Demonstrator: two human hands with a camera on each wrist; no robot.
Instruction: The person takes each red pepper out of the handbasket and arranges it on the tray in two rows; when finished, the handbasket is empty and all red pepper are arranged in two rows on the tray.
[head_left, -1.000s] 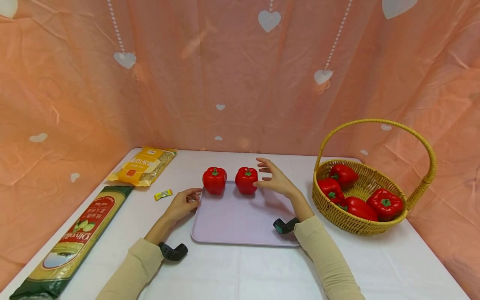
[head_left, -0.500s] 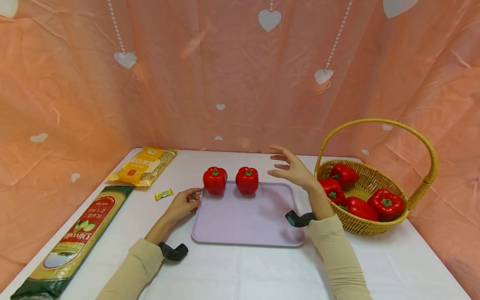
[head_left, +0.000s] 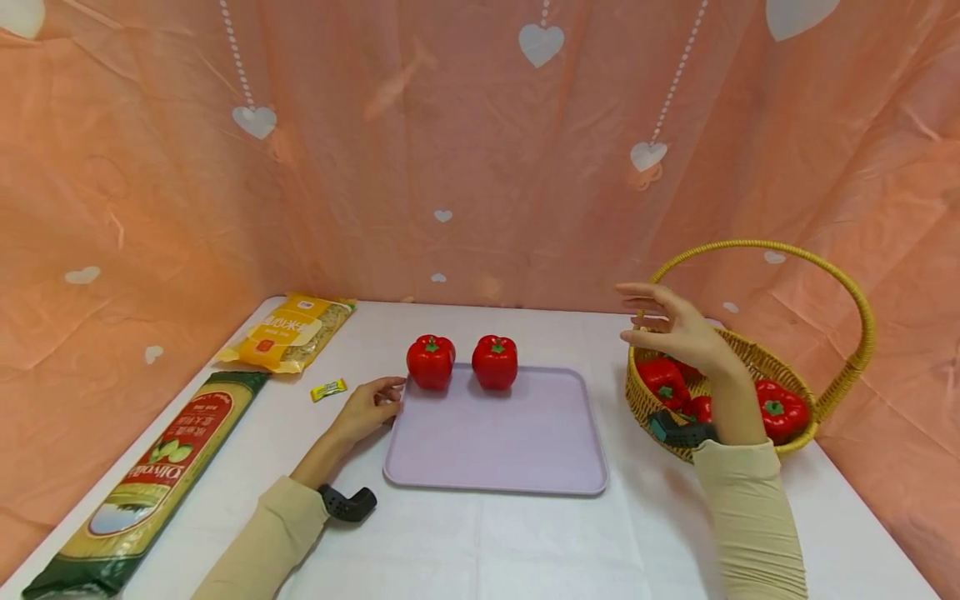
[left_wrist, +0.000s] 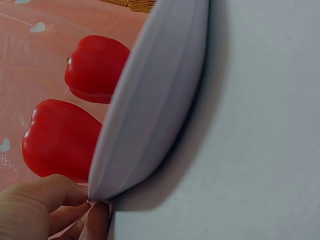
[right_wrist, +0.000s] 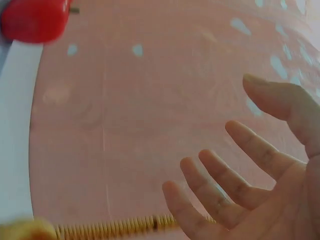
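Note:
At the left edge of a pale lilac tray (head_left: 495, 442), my left hand (head_left: 369, 410) pinches the rim near its far corner. The left wrist view shows the thumb and fingertips (left_wrist: 97, 220) at that rim. Two red bell peppers (head_left: 431, 362) (head_left: 495, 362) stand side by side along the tray's far edge. My right hand (head_left: 678, 329) is raised over the left side of a yellow wicker basket (head_left: 757, 354), holding nothing, its fingers spread and slightly bent. Inside the basket lie several red peppers (head_left: 782, 410), partly hidden by the right hand and wrist.
The basket's tall arched handle (head_left: 780, 244) rises at the right. On the left lie a yellow bag of grain (head_left: 288, 333), a long spaghetti pack (head_left: 161, 467) and a small yellow wrapped candy (head_left: 327, 389). A peach curtain (head_left: 480, 167) hangs behind the white table.
My right hand has moved right, from beside the right pepper on the tray to above the basket. My left hand and both peppers on the tray have kept their places.

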